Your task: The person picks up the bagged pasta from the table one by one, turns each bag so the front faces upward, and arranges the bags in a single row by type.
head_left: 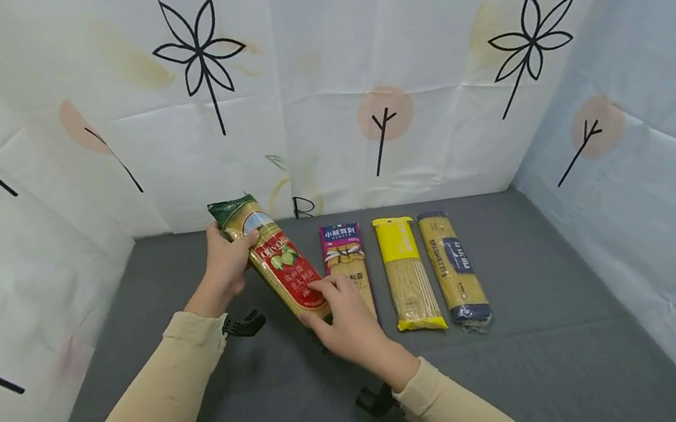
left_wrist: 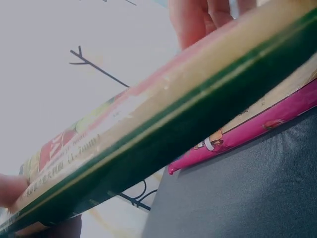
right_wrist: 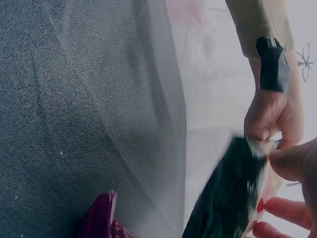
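A spaghetti packet with a red label and a green top end is held tilted above the grey surface, its top toward the back left. My left hand grips it near the top, thumb over the front. At the lower end my right hand holds it, fingertips on the label and thumb at the edge. In the left wrist view the green side of the spaghetti packet crosses close to the camera. The right wrist view has thumb and fingers about the lower end.
To the right lie a pasta packet with a purple and pink top, partly hidden by my right hand, a yellow-topped noodle packet and a blue-ended spaghetti packet. A patterned cloth walls the back and sides of the grey surface.
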`<state>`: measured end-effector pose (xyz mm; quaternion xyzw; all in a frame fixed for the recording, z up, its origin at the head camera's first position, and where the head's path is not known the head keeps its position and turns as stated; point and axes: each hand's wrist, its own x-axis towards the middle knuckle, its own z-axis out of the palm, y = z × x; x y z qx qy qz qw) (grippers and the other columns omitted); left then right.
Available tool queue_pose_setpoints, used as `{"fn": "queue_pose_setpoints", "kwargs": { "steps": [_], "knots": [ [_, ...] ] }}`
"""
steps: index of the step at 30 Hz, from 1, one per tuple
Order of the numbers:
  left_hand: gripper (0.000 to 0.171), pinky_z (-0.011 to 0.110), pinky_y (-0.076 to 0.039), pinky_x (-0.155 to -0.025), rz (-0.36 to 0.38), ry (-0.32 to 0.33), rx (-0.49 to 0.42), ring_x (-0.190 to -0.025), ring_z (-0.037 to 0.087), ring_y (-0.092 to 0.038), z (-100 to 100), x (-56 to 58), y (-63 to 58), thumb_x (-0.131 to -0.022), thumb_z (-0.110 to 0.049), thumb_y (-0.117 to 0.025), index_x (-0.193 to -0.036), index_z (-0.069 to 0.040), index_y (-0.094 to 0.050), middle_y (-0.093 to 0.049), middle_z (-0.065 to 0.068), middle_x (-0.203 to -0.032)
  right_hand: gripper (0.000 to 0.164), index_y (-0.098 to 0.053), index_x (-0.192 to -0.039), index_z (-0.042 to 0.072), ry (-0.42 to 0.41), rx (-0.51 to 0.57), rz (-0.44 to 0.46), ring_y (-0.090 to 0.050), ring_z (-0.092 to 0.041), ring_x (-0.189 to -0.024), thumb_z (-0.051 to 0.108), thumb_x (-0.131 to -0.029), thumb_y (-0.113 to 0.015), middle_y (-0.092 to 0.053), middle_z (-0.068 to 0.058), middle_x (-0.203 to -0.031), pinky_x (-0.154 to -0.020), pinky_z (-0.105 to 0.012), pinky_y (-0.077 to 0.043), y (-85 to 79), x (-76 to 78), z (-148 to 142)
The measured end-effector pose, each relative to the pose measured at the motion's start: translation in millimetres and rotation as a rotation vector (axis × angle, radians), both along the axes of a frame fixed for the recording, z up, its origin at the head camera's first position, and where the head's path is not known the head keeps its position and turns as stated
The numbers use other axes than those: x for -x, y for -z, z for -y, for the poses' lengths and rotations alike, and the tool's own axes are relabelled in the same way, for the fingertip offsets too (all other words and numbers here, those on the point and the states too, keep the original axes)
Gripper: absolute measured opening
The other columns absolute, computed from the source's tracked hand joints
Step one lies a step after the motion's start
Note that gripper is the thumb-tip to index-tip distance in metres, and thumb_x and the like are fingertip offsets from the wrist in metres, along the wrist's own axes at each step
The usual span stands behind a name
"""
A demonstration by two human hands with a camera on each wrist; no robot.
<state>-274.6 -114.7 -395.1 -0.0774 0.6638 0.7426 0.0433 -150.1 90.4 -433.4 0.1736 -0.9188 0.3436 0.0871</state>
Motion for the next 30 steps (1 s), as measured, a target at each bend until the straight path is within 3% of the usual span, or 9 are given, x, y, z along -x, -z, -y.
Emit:
{"fn": "queue_pose_setpoints", "kwargs": {
  "steps": [5, 10, 15, 24, 30],
  "knots": [
    [0.078, 0.045, -0.051, -0.088, -0.014, 0.065, 0.017, -0.118, 0.036, -0.051, 3, -0.4, -1.8, -0.098, -0.016, -0.056, -0.152, -0.020, 0.000, -0.034, 0.021, -0.139, 0.055, -0.046, -0.139, 0.012, -0.006, 0.266, 0.239, -0.052, -0.021, -0.104, 0.039, -0.094, -0.062, -0.051, -0.007, -0.122, -0.082, -0.036, -0.051, 4.6, 7.6, -10],
    [0.074, 0.045, -0.051, -0.089, -0.044, 0.138, -0.002, -0.118, 0.034, -0.051, 4, -1.2, -0.8, -0.099, -0.015, -0.055, -0.151, -0.019, -0.002, -0.037, 0.021, -0.139, 0.055, -0.041, -0.143, 0.015, -0.079, 0.504, 0.433, -0.061, -0.024, -0.099, 0.032, -0.095, -0.062, -0.062, -0.011, -0.118, -0.080, -0.038, -0.053, 10.4, 10.9, -15],
    [0.066, 0.044, -0.051, -0.089, -0.047, 0.205, 0.009, -0.116, 0.032, -0.051, 5, 1.7, 6.2, -0.101, -0.015, -0.052, -0.148, -0.018, -0.006, -0.036, 0.021, -0.138, 0.056, -0.040, -0.144, 0.011, -0.099, 0.601, 0.441, -0.061, -0.022, -0.083, 0.017, -0.094, -0.064, -0.064, -0.015, -0.104, -0.070, -0.033, -0.052, 11.2, 7.3, -9],
    [0.049, 0.046, -0.055, -0.080, -0.081, 0.371, 0.117, -0.105, 0.034, -0.060, 8, 3.9, 20.0, -0.101, -0.016, -0.052, -0.142, -0.006, -0.027, -0.048, 0.023, -0.126, 0.053, -0.037, -0.138, -0.002, -0.059, 0.612, 0.466, -0.060, -0.020, -0.076, 0.005, -0.093, -0.063, -0.062, -0.019, -0.098, -0.063, -0.029, -0.051, -14.5, -11.0, 5],
    [0.063, 0.042, -0.056, -0.076, -0.032, 0.434, 0.236, -0.098, 0.032, -0.063, 8, 2.7, 29.2, -0.098, -0.017, -0.059, -0.145, -0.007, -0.017, -0.049, 0.024, -0.122, 0.054, -0.037, -0.138, 0.008, -0.018, 0.598, 0.476, -0.063, -0.021, -0.076, 0.015, -0.092, -0.066, -0.062, -0.010, -0.096, -0.059, -0.031, -0.050, 12.2, -1.9, 12]
  ]
}}
